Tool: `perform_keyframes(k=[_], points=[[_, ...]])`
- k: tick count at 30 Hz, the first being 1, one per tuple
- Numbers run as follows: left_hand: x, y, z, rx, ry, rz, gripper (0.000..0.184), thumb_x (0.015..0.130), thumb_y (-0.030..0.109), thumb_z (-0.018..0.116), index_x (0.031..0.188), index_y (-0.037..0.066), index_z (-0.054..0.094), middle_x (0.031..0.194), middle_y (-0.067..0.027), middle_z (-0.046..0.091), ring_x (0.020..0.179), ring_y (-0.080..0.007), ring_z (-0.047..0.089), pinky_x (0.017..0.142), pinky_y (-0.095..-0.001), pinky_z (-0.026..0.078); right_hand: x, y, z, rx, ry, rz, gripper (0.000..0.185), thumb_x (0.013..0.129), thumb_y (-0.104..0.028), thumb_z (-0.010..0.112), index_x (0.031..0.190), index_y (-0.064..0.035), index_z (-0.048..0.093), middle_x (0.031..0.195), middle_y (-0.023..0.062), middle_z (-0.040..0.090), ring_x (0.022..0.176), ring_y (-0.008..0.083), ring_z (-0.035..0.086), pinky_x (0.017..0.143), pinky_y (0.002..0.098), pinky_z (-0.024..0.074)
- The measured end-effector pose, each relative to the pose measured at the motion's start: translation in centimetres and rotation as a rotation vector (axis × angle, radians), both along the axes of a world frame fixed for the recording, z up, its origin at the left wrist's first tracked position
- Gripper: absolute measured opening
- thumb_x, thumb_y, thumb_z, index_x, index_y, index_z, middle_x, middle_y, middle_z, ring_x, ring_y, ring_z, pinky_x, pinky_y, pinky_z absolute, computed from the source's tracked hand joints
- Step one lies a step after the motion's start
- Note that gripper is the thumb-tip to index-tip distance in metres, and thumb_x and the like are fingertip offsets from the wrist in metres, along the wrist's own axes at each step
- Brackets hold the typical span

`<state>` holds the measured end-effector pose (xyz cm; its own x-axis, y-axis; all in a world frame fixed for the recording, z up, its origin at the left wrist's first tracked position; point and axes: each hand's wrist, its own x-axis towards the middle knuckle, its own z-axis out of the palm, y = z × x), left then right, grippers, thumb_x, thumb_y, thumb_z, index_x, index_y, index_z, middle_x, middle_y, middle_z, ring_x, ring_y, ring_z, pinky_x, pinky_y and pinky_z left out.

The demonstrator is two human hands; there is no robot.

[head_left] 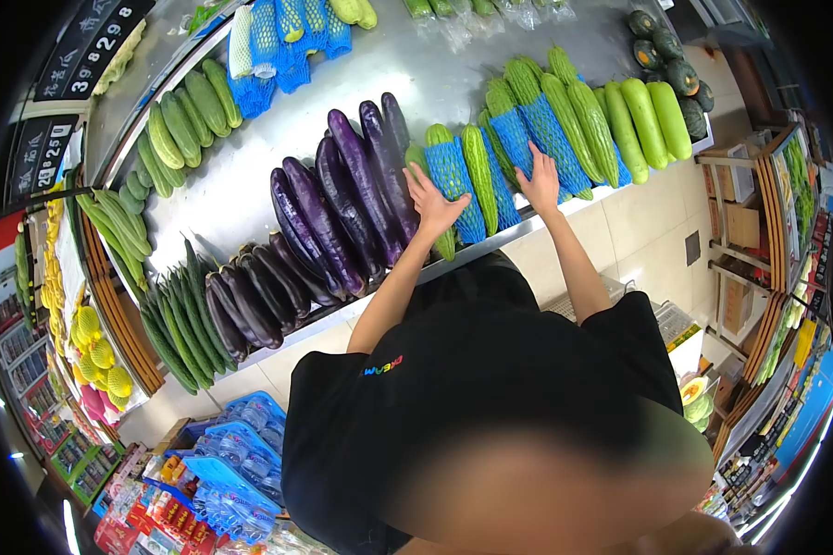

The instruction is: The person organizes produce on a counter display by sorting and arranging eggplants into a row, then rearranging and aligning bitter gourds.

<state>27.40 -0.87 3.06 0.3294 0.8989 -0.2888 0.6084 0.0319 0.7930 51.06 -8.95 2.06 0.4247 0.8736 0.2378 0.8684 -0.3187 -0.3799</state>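
Note:
My left hand [435, 202] rests with fingers spread on the left end of a row of bitter melons, against a bitter melon in a blue net sleeve [449, 168]. My right hand [540, 181] lies further right, fingers stretched out, touching the blue-netted bitter melons there. Between my hands is a bare bitter melon [478, 176]. Long purple eggplants [349, 199] lie immediately left of my left hand. To the right of my right hand are bare bitter melons [590, 125] and smooth pale green gourds [657, 120].
The metal display counter [236, 190] also bears cucumbers [185, 319], short dark eggplants [259, 291] and dark round squashes [683, 79]. Blue netting [287, 51] lies at the back. Packs of bottled water [241, 453] stand on the floor behind left, shelves [750, 231] at right.

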Motion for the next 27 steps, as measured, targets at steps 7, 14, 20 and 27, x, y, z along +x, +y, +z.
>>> perform_keyframes(k=[7, 14, 20, 27], points=[[0.1, -0.2, -0.3, 0.010, -0.020, -0.002, 0.135, 0.064, 0.037, 0.084, 0.150, 0.006, -0.016, 0.153, -0.0316, -0.010, 0.143, -0.0480, 0.000, 0.110, -0.0613, 0.018, -4.3, -0.6, 3.2, 0.254, 0.601, -0.122, 0.061, 0.082, -0.020, 0.072, 0.136, -0.0058, 0.044, 0.111, 0.0221, 0.064, 0.092, 0.0300, 0.065, 0.083, 0.0387, 0.0504], [-0.4, 0.1, 0.6, -0.035, -0.064, -0.033, 0.135, 0.065, 0.035, 0.084, 0.149, 0.005, -0.017, 0.153, -0.0326, -0.010, 0.143, -0.0482, 0.000, 0.112, -0.0591, 0.016, -10.2, -1.7, 2.9, 0.263, 0.701, -0.042, 0.064, 0.083, -0.018, 0.072, 0.137, -0.0025, 0.042, 0.119, 0.0215, 0.058, 0.106, 0.0314, 0.059, 0.092, 0.0381, 0.0464], [-1.7, 0.7, -1.0, -0.002, -0.146, -0.069, 0.132, 0.067, 0.043, 0.083, 0.150, 0.003, -0.011, 0.153, -0.0334, -0.006, 0.143, -0.0474, 0.002, 0.114, -0.0533, 0.016, -10.8, -1.3, 3.9, 0.188, 0.561, 0.041, 0.066, 0.082, -0.022, 0.072, 0.137, -0.0005, 0.042, 0.126, 0.0209, 0.054, 0.112, 0.0377, 0.051, 0.096, 0.0431, 0.0414], [1.3, -0.1, 1.6, -0.024, -0.046, 0.125, 0.137, 0.064, 0.065, 0.078, 0.150, -0.001, -0.005, 0.153, -0.0334, -0.004, 0.143, -0.0474, 0.002, 0.113, -0.0577, 0.014, -10.4, -1.6, 4.0, 0.137, 0.578, 0.095, 0.071, 0.082, -0.022, 0.071, 0.140, -0.0006, 0.035, 0.132, 0.0235, 0.049, 0.120, 0.0397, 0.048, 0.102, 0.0436, 0.0390]])
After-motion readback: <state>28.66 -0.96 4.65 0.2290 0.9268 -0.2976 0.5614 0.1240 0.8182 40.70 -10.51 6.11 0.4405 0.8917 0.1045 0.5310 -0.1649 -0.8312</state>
